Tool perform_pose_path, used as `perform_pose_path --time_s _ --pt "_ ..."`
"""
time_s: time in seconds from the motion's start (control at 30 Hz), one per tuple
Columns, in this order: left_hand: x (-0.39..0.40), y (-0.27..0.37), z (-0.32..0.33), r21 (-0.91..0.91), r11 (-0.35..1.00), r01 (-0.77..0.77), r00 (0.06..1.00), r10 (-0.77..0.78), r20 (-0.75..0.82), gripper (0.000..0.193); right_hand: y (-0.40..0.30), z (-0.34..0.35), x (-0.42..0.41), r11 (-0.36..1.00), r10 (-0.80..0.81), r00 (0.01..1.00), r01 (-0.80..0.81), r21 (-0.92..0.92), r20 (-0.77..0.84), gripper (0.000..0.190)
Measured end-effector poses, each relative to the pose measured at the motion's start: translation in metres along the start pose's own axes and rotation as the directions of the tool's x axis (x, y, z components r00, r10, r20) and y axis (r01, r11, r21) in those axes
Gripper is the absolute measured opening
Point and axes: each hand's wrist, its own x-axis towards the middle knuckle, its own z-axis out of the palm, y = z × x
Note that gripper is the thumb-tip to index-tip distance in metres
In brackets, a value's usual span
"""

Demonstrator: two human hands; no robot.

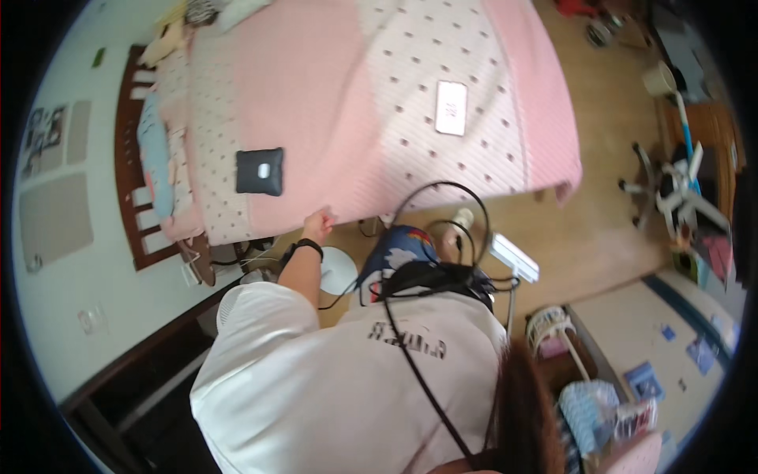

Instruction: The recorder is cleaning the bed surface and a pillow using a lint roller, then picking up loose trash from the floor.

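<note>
My left hand (318, 225) is at the near edge of a bed, its fingers curled on the rim of a pink and white quilted bedspread (302, 118). A black band is around that wrist. Up and to the left of the hand, a dark square pouch (260, 172) with a small white patch lies on the bedspread. Farther right on the dotted white part lies a white rectangular thing (451, 108) that bears writing. My right hand is out of view; black cables (487, 219) loop in front of my waist on that side.
The wooden headboard (127, 154) stands by the left wall. A round white base (337, 270) is on the floor below my hand. On my right stand a white device on a pole (514, 257), a basket (549, 329) and a swivel chair base (687, 183).
</note>
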Motion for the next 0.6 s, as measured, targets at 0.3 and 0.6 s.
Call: perform_pose_path --time_s 0.3,0.6 --pt "0.063 0.068 -0.087 -0.455 0.883 -0.115 0.973 0.008 -0.232 0.023 -0.072 0.074 -0.024 0.976 0.142 0.986 -0.126 0.178 -0.083 0.035" --pt "0.189 0.117 -0.124 -0.534 0.834 -0.137 0.982 0.186 0.038 0.047 -0.116 0.127 -0.108 0.937 0.206 0.975 -0.170 0.306 -0.089 0.035"
